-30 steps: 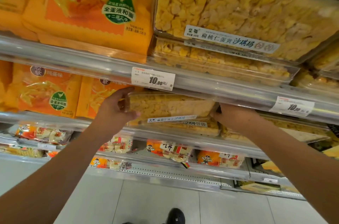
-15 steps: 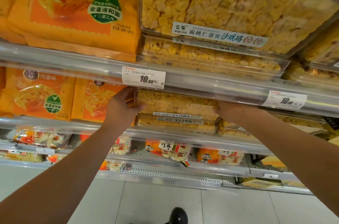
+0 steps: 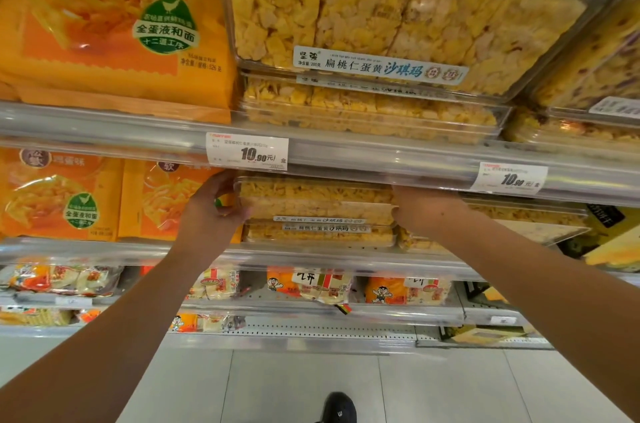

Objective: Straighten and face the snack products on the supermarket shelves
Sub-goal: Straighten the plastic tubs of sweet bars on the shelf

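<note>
On the middle shelf, the clear snack box (image 3: 317,201) sits atop another box (image 3: 320,234), left hand (image 3: 214,206) and right hand (image 3: 420,209) gripping its ends. Orange bags (image 3: 152,201) crowd the left; the price rail (image 3: 381,159) overhangs directly above.

- Both bare forearms were raised from the lower corners of the view and converged toward its centre, the arms extended forward and upward.
- The left hand (image 3: 216,206) was seen from its back, wrist slightly bent, its fingers curled around the left end of a clear snack box (image 3: 317,201) with the thumb placed low on the front.
- The right hand (image 3: 420,209) was pressed to the opposite end of the box, its fingers hidden behind that end, so their curl could not be told.
- A dark shoe (image 3: 337,408) was visible at the bottom edge.
</note>
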Motion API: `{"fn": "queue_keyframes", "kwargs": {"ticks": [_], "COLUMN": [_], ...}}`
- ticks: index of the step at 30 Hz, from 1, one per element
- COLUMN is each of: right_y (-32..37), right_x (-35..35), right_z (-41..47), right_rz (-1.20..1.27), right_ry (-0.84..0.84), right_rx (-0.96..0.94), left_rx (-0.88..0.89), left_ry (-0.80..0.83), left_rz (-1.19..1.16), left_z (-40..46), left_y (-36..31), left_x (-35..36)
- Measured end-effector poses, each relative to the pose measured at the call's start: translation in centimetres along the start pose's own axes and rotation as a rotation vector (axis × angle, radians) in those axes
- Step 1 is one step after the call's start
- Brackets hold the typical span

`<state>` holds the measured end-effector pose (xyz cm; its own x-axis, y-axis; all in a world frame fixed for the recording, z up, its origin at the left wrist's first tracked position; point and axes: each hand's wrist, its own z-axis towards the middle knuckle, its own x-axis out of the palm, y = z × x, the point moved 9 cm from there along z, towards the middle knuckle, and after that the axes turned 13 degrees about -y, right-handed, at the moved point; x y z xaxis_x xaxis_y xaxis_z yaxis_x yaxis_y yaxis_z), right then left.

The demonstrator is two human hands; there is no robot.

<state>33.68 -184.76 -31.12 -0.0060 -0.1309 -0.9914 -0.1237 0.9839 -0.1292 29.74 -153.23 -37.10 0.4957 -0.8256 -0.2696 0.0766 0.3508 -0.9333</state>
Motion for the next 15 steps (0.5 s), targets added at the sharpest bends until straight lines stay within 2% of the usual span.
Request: {"fn": "queue_keyframes", "kwargs": {"ticks": [7, 15], "right_y": [0.1, 0.0], "right_x": [-0.5, -1.0], "right_z": [0.0, -0.5], "right_rz": [-0.014, -0.037], "right_ry": [-0.027, -0.04], "right_rx": [-0.011, -0.028], "left_rx": [0.002, 0.033], "left_ry": [0.043, 0.075], "left_rz": [0.149, 0.169], "left_z": [-0.1, -0.2], "left_y": [-0.4, -0.6], "left_x": [0.6, 1.1]}}
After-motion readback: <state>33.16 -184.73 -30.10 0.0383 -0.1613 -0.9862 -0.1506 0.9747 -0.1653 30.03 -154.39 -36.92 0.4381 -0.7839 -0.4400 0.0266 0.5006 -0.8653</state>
